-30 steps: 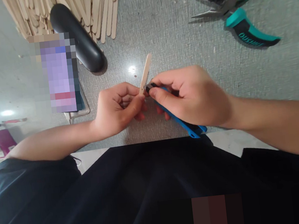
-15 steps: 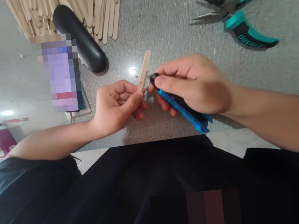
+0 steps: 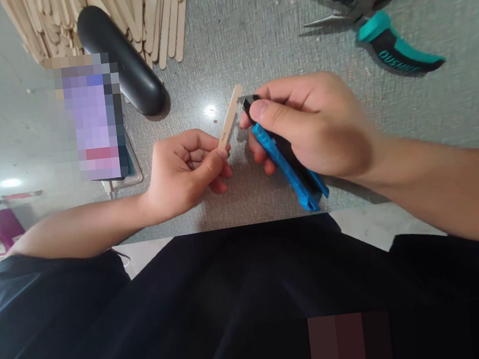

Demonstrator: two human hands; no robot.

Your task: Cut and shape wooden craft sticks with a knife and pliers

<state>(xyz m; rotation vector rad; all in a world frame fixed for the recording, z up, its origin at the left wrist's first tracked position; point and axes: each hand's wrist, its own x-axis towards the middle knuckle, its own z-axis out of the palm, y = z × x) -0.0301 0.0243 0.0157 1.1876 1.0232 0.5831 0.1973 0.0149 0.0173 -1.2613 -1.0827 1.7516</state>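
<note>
My left hand [image 3: 189, 170] pinches the lower end of a wooden craft stick [image 3: 229, 115] between thumb and forefinger. The stick tilts up to the right and bears a small dark mark just above the thumb. Wrapped round a blue-and-black hand tool [image 3: 283, 166] is my right hand [image 3: 309, 126], its thumb pressed near the tool's metal head. That head is close beside the stick's upper end; whether they touch, I cannot tell. The palm and fingers hide part of the tool, and its exact kind is unclear.
Many craft sticks [image 3: 159, 25] lie heaped at the back left, with a black oblong case [image 3: 124, 63] against them. A phone [image 3: 94, 123], blurred out, lies left. Teal-handled long-nose pliers [image 3: 363, 12] rest open at the back right. A purple box [image 3: 3, 230] is far left.
My right hand has moved up, bringing the tool's head from beside the stick's middle to its upper end. My left hand keeps its pinch nearly in place. The view has shifted slightly.
</note>
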